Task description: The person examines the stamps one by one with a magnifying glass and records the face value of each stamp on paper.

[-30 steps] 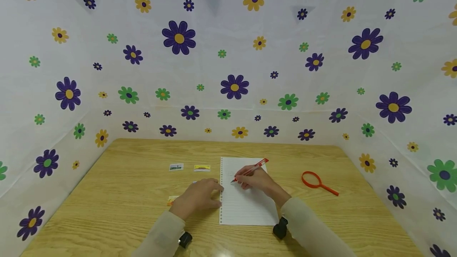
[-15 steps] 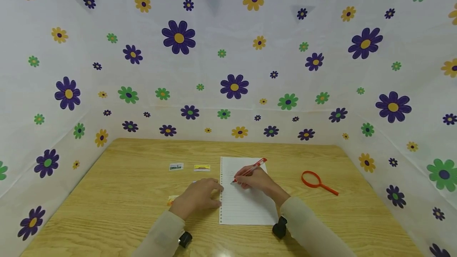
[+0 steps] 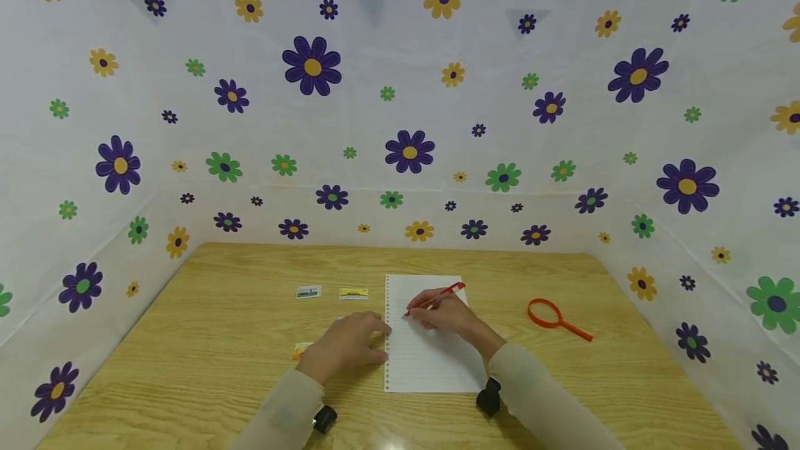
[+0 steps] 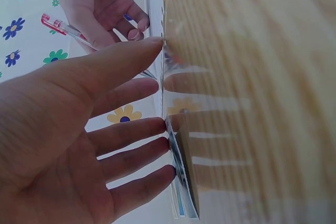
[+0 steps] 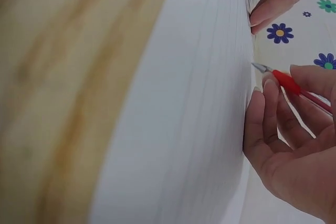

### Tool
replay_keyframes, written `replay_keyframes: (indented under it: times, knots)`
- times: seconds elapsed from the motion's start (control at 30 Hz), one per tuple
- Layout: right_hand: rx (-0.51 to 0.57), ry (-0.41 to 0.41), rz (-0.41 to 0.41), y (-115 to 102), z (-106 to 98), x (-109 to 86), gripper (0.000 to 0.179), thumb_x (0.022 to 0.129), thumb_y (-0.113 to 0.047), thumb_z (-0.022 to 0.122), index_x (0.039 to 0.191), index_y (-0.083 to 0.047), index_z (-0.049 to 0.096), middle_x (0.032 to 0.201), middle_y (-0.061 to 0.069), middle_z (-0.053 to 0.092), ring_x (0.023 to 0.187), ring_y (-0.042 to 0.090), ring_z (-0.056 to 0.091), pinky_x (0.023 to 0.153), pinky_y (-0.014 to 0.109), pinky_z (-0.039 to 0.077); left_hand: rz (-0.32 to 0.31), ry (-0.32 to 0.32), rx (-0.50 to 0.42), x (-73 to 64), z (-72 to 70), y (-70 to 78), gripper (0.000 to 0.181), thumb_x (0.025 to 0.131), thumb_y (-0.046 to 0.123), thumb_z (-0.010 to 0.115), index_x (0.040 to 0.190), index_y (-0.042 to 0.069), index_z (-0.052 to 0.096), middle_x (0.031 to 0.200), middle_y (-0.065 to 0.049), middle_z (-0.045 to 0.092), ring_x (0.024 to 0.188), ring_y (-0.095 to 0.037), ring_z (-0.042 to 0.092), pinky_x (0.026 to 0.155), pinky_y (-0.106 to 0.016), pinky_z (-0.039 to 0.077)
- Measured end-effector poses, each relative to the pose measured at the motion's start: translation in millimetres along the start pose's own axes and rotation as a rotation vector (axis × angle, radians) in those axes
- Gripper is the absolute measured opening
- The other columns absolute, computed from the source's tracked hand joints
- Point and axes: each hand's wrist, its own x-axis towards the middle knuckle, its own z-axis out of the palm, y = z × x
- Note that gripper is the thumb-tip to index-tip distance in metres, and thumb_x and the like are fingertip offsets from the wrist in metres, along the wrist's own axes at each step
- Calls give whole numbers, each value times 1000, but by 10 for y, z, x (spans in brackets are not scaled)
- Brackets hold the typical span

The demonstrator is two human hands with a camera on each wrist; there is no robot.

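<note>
A red pen (image 3: 445,293) with a clear barrel is pinched in my right hand (image 3: 440,312), its tip pointing down and left at the lined paper (image 3: 431,360). In the right wrist view the pen's metal tip (image 5: 260,67) is at or just off the sheet; I cannot tell which. The sheet has punched holes down its left edge. My left hand (image 3: 350,342) rests with fingers extended, thumb and fingertips at that edge. The left wrist view shows its fingers touching the tabletop and a small card (image 4: 181,177).
Two small picture cards, one green-grey (image 3: 309,292) and one yellow (image 3: 353,294), lie left of the paper. Another card (image 3: 301,350) is partly covered by my left hand. A red magnifying glass (image 3: 550,316) lies to the right. Flowered cloth (image 3: 350,110) surrounds the wooden table (image 3: 219,339).
The pen's top end has dipped slightly and its tip has shifted a little up the page. My left hand, the paper and the magnifying glass stay in place.
</note>
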Motion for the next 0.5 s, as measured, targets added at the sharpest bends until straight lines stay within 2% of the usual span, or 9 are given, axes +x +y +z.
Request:
replay_keyframes:
  times: [0.27, 0.5]
  knots:
    - [16, -28, -29, -2, -39, -27, 13, 93, -18, 72, 100, -8, 77, 80, 2, 71, 68, 12, 57, 61, 23, 43, 7, 2, 12, 8, 12, -18, 43, 87, 33, 83, 126, 15, 75, 141, -9, 67, 131, -33, 62, 107, -55, 52]
    - [2, -51, -37, -18, -37, -30, 14, 91, -18, 73, 100, -7, 76, 84, 0, 74, 71, 10, 58, 63, 23, 45, 2, 1, 5, 8, -3, -7, 43, 87, 33, 83, 126, 15, 74, 140, -9, 67, 132, -33, 62, 108, -56, 51]
